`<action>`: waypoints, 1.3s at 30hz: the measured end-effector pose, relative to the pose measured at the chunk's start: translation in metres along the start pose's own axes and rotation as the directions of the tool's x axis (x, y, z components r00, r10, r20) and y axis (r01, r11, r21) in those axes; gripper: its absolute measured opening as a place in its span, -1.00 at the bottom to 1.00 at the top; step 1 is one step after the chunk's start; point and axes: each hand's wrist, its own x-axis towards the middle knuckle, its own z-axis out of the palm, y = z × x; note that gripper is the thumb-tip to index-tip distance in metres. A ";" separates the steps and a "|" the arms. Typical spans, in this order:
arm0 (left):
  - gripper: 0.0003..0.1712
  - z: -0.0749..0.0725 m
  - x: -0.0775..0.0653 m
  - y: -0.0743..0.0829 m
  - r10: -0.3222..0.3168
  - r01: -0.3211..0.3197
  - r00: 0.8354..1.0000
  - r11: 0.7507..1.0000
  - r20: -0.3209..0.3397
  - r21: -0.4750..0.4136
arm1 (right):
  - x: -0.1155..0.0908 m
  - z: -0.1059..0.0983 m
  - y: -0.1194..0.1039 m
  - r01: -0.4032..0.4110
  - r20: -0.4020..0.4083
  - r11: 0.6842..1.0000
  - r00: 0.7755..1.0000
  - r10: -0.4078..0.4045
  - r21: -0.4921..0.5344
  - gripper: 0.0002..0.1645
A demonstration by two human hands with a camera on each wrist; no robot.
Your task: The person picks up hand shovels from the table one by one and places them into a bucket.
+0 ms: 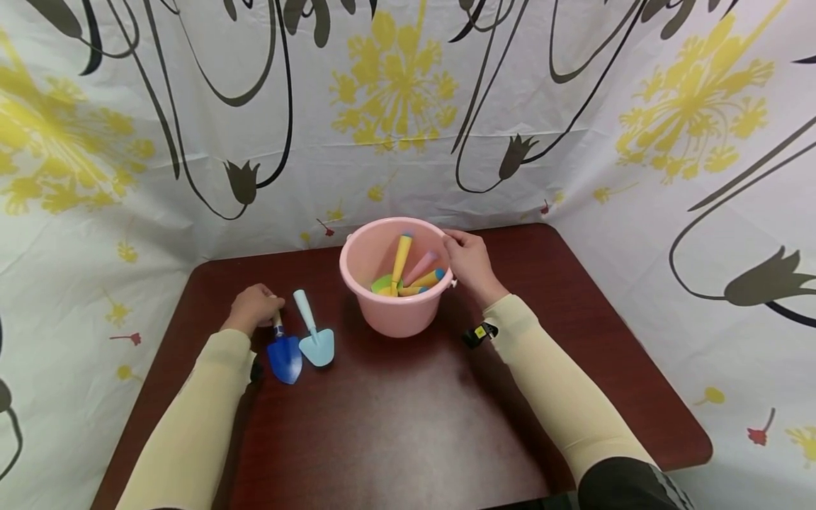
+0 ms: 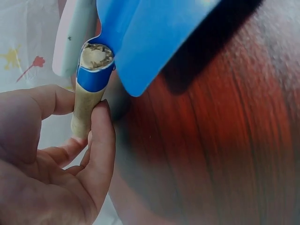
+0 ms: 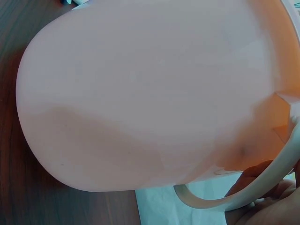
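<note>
My left hand (image 1: 256,308) pinches the pale wooden handle of a blue toy trowel (image 1: 285,358) at the left of the table. In the left wrist view, thumb and fingers close around that handle (image 2: 88,105), below its blue collar. Just right of it lies a light blue trowel (image 1: 319,347) with a white-blue handle. A pink bucket (image 1: 397,315) stands upright near the back, and my right hand (image 1: 470,263) grips its rim on the right side. The right wrist view shows the bucket's wall filling most of the picture, with its curved carrying handle (image 3: 248,196) across the fingers.
Inside the bucket are several toy tools, among them one with a yellow handle (image 1: 401,258) and one with a pink handle (image 1: 421,266). The dark red-brown table (image 1: 395,411) has rounded corners. A patterned white cloth (image 1: 306,177) hangs behind it and along both sides.
</note>
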 end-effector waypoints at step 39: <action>-0.60 -0.027 -0.070 0.006 0.413 -0.432 0.895 0.896 -0.168 -0.103 | 0.000 0.000 0.001 -0.008 0.010 1.000 1.000 0.008 0.023 -0.56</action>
